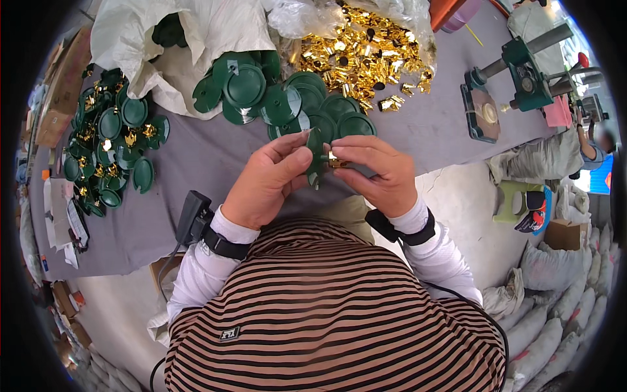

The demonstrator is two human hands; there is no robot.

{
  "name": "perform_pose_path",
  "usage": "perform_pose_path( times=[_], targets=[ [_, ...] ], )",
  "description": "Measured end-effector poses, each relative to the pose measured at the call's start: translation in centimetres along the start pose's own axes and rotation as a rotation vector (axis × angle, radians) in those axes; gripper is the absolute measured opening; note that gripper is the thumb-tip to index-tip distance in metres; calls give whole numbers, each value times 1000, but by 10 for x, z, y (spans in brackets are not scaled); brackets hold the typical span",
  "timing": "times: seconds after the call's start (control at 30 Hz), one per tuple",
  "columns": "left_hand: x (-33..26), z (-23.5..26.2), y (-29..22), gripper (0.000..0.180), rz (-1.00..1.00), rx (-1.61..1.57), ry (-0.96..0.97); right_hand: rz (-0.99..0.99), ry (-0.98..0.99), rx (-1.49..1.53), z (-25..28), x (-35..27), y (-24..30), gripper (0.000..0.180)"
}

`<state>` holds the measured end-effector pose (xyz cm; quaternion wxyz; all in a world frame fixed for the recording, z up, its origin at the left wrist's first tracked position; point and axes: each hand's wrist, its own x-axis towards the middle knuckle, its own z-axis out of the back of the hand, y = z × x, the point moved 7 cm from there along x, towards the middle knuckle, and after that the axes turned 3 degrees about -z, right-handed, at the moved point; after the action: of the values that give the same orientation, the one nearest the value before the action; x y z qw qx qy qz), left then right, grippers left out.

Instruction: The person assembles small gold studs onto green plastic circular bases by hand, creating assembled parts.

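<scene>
green disc (315,151), gold clip (335,159) in hands (266,178)

Dark green disc (315,149), upright, nearly edge-on, small shiny gold piece (336,159) at its right side

Smooth, plastic-looking green disc (315,144) — glossy gold clip (336,161) (metal, by its shine) — matt grey cloth (199,160)

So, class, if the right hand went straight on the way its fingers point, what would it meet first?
Most likely the green disc, held nearly edge-on by the left hand. The gold clip in the right hand may already touch that disc; depth is unclear here.
</scene>
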<state>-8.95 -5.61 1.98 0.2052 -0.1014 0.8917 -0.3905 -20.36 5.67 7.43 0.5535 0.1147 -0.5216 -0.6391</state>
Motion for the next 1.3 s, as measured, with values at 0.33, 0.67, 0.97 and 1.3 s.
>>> perform_pose_path(
  times=[0.33, 0.67, 0.97, 1.3],
  targets=[
    [-6, 9, 8, 59, 115, 116, -37, -156, 144, 120, -20, -16, -20, 28],
    [-10, 0, 7, 67, -127, 361, 65, -766, -15, 663, -43, -40, -51, 27],
    [-45, 109, -158, 61, -690, 1207, -441, -205, -69, -556, 58, 6, -80, 31],
    [0, -23, -101, 51, -1018, 1762, 20, -173, 4, -675, 71, 28, -121, 31]
  ],
)
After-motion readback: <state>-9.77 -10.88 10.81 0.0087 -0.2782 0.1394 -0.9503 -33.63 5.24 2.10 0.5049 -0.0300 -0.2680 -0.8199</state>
